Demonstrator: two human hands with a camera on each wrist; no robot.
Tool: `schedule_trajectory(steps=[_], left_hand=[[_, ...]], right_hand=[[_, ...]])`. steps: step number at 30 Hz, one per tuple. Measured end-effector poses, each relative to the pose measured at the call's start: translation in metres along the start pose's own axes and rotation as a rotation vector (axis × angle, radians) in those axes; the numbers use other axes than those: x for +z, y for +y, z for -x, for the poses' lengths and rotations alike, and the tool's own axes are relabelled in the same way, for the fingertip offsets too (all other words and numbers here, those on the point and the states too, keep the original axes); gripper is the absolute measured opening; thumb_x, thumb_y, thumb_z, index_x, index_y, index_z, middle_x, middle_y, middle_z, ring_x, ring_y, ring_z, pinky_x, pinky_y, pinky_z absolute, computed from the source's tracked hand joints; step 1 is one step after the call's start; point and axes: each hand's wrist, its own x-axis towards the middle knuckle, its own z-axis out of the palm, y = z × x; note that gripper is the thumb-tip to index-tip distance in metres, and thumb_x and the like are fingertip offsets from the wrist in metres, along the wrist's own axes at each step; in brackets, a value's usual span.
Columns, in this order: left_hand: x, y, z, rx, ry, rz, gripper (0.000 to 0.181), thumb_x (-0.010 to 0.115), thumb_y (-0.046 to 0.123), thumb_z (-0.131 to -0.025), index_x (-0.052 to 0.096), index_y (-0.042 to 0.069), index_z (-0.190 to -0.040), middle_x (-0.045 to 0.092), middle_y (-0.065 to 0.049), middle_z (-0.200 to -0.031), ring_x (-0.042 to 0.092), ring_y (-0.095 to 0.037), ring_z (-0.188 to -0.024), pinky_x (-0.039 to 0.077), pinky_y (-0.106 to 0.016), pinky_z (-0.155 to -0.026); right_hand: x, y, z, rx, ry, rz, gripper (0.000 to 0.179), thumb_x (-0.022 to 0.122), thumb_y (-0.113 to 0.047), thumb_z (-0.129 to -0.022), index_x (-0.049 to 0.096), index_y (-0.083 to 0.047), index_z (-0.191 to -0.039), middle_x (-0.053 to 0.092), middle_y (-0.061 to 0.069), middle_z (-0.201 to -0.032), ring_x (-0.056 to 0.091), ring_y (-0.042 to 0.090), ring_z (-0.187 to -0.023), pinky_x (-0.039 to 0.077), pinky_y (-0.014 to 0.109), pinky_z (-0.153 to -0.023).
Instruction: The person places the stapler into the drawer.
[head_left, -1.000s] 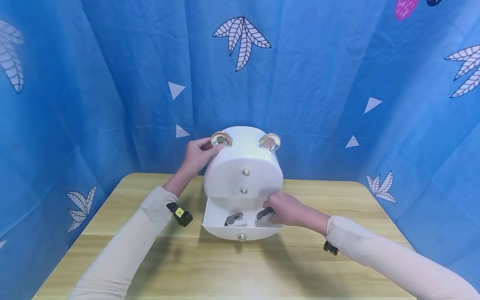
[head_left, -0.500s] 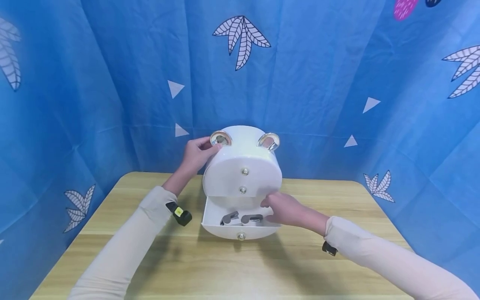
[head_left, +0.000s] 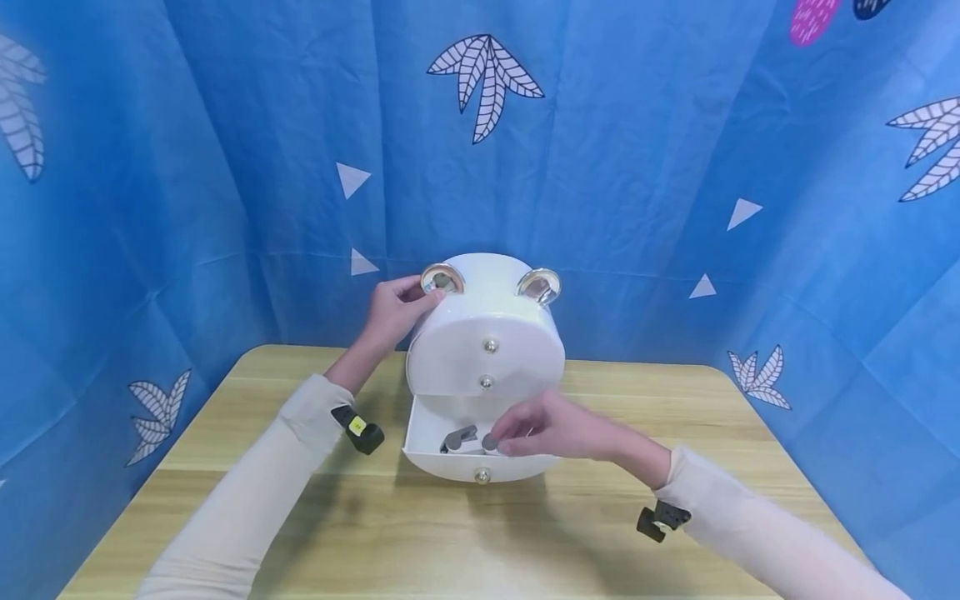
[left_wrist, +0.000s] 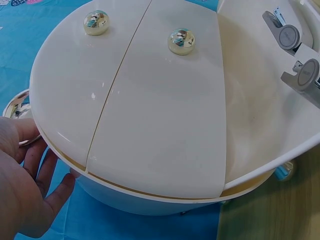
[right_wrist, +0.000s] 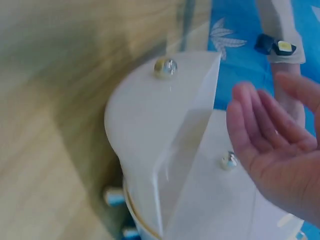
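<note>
A white rounded storage box (head_left: 487,358) with ear-like metallic rings stands on the table; its bottom drawer (head_left: 427,417) is pulled out. My left hand (head_left: 393,312) holds the box by its left ear (head_left: 442,278), thumb in front and other fingers behind. Two grey-and-white swivel USB flash drives lie in the drawer: the left flash drive (head_left: 459,437) and the right flash drive (head_left: 491,443), partly covered. My right hand (head_left: 547,427) is over the drawer, fingertips close beside the right drive. In the right wrist view its fingers (right_wrist: 245,115) are loosely bent, holding nothing.
The box's upper drawer fronts carry round metallic knobs, such as the top knob (head_left: 491,345). Another knob (head_left: 483,476) sits on the open drawer's front. A wooden table (head_left: 360,533) lies below, and a blue patterned curtain (head_left: 637,167) surrounds it behind and at the sides.
The right flash drive has shifted left beside the other drive and left my right hand. That hand then moved left over it. My left hand has stayed on the ear.
</note>
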Motion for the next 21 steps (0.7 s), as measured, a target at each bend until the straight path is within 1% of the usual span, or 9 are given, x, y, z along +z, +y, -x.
schedule_trajectory(steps=[2, 4, 6, 8, 9, 11, 13, 15, 21], left_hand=[[-0.001, 0.001, 0.001, -0.002, 0.005, -0.006, 0.042, 0.075, 0.026, -0.093, 0.069, 0.008, -0.131, 0.073, -0.017, -0.117, 0.067, -0.023, -0.104, 0.059, -0.031, -0.087], [-0.001, 0.002, 0.001, -0.001, 0.007, -0.011, 0.041, 0.075, 0.026, -0.093, 0.069, 0.009, -0.13, 0.073, -0.017, -0.115, 0.066, -0.022, -0.102, 0.058, -0.029, -0.085], [-0.001, 0.003, 0.002, 0.007, 0.009, -0.013, 0.041, 0.075, 0.026, -0.093, 0.07, 0.008, -0.129, 0.073, -0.017, -0.113, 0.065, -0.021, -0.1, 0.057, -0.028, -0.082], [0.0, 0.003, 0.002, 0.015, 0.009, -0.011, 0.04, 0.075, 0.026, -0.093, 0.07, 0.008, -0.129, 0.073, -0.017, -0.112, 0.065, -0.02, -0.098, 0.057, -0.025, -0.08], [0.0, 0.003, 0.002, 0.018, 0.008, -0.014, 0.04, 0.075, 0.026, -0.093, 0.07, 0.008, -0.129, 0.073, -0.017, -0.111, 0.065, -0.02, -0.098, 0.056, -0.024, -0.079], [0.001, 0.002, 0.001, 0.02, 0.004, -0.013, 0.041, 0.075, 0.027, -0.093, 0.07, 0.008, -0.129, 0.073, -0.017, -0.111, 0.065, -0.02, -0.098, 0.056, -0.023, -0.078], [0.002, 0.001, 0.001, 0.018, -0.002, -0.01, 0.042, 0.075, 0.027, -0.093, 0.07, 0.008, -0.129, 0.073, -0.017, -0.112, 0.066, -0.021, -0.1, 0.057, -0.023, -0.079], [0.002, 0.001, 0.002, 0.015, -0.005, -0.007, 0.042, 0.076, 0.027, -0.093, 0.07, 0.008, -0.13, 0.073, -0.018, -0.113, 0.067, -0.022, -0.102, 0.058, -0.024, -0.081], [0.0, 0.0, 0.002, 0.013, 0.001, -0.007, 0.042, 0.075, 0.026, -0.093, 0.07, 0.007, -0.13, 0.073, -0.018, -0.114, 0.067, -0.023, -0.103, 0.058, -0.025, -0.083]], right_hand=[[0.005, 0.001, 0.002, 0.029, -0.077, -0.099, 0.026, 0.07, -0.016, -0.096, 0.072, -0.003, -0.118, 0.076, 0.017, -0.112, 0.073, 0.019, -0.099, 0.059, 0.031, -0.09], [0.013, 0.005, 0.005, 0.063, -0.141, -0.179, 0.03, 0.067, -0.016, -0.098, 0.069, 0.0, -0.123, 0.073, 0.022, -0.114, 0.072, 0.023, -0.101, 0.059, 0.035, -0.091], [0.022, 0.011, 0.007, 0.075, -0.196, -0.216, 0.032, 0.064, -0.017, -0.099, 0.068, 0.001, -0.125, 0.071, 0.025, -0.116, 0.071, 0.023, -0.1, 0.059, 0.037, -0.091], [0.033, 0.019, 0.01, 0.09, -0.223, -0.248, 0.032, 0.062, -0.018, -0.1, 0.068, 0.001, -0.126, 0.07, 0.027, -0.116, 0.071, 0.024, -0.097, 0.059, 0.038, -0.091], [0.039, 0.023, 0.011, 0.102, -0.23, -0.258, 0.032, 0.062, -0.019, -0.101, 0.068, 0.0, -0.126, 0.071, 0.026, -0.116, 0.072, 0.025, -0.096, 0.059, 0.036, -0.089], [0.05, 0.033, 0.013, 0.124, -0.245, -0.301, 0.032, 0.06, -0.021, -0.102, 0.068, 0.0, -0.125, 0.072, 0.025, -0.115, 0.073, 0.029, -0.096, 0.06, 0.037, -0.09], [0.061, 0.041, 0.015, 0.145, -0.233, -0.354, 0.032, 0.057, -0.022, -0.104, 0.068, 0.001, -0.124, 0.073, 0.025, -0.112, 0.074, 0.035, -0.096, 0.06, 0.04, -0.089], [0.071, 0.049, 0.016, 0.165, -0.204, -0.415, 0.032, 0.056, -0.021, -0.104, 0.068, 0.003, -0.123, 0.073, 0.027, -0.11, 0.074, 0.036, -0.095, 0.061, 0.041, -0.087], [0.095, 0.061, 0.011, 0.263, -0.052, -0.671, 0.042, 0.054, -0.024, -0.105, 0.061, 0.009, -0.129, 0.073, 0.028, -0.111, 0.075, 0.021, -0.09, 0.062, 0.037, -0.085]])
